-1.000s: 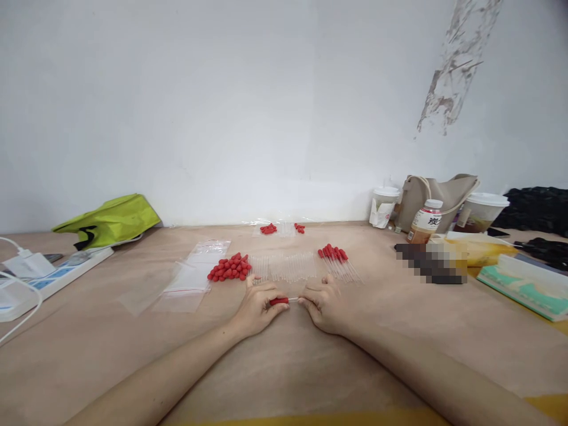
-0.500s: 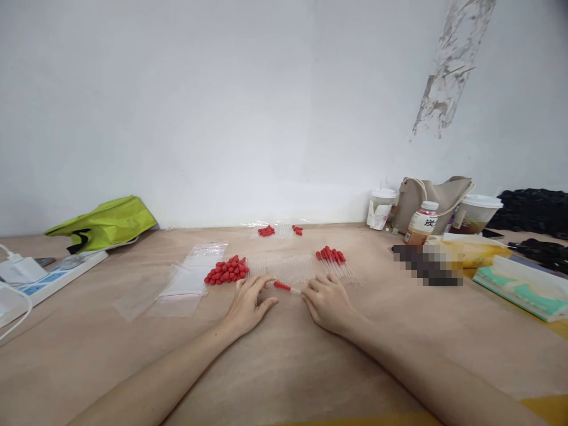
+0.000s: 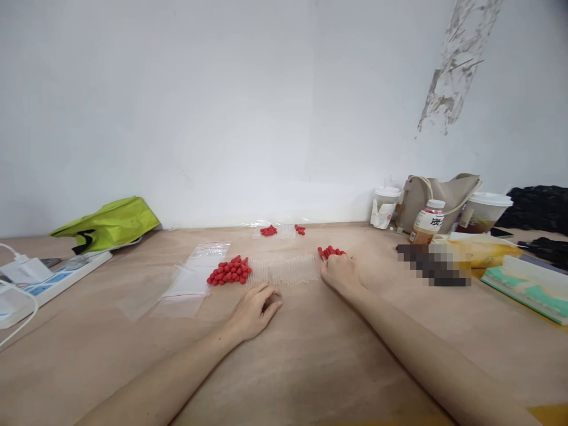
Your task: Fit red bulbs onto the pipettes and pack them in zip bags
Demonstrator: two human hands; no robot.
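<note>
My left hand (image 3: 252, 310) rests on the table, fingers loosely curved and thumb apart, with nothing in it. Just beyond it lie a pile of red rubber bulbs (image 3: 228, 271) and a row of clear thin glass tubes (image 3: 284, 269). My right hand (image 3: 341, 273) is closed over the bunch of droppers with red bulbs (image 3: 331, 252), at the right end of the row. Its back hides the tubes and its fingertips; one dropper appears to be in its fingers.
Clear zip bags (image 3: 189, 281) lie left of the bulbs. Near the wall is a bag with red bulbs (image 3: 268, 231) and tubes. A power strip (image 3: 57, 284) and green bag (image 3: 110, 222) are at left; a bottle (image 3: 428, 222), cups and tissue pack (image 3: 526, 287) at right.
My right hand has carried a red-bulbed dropper rightward from between the hands to the bunch. My left hand has come away from the bulb and drawn back slightly.
</note>
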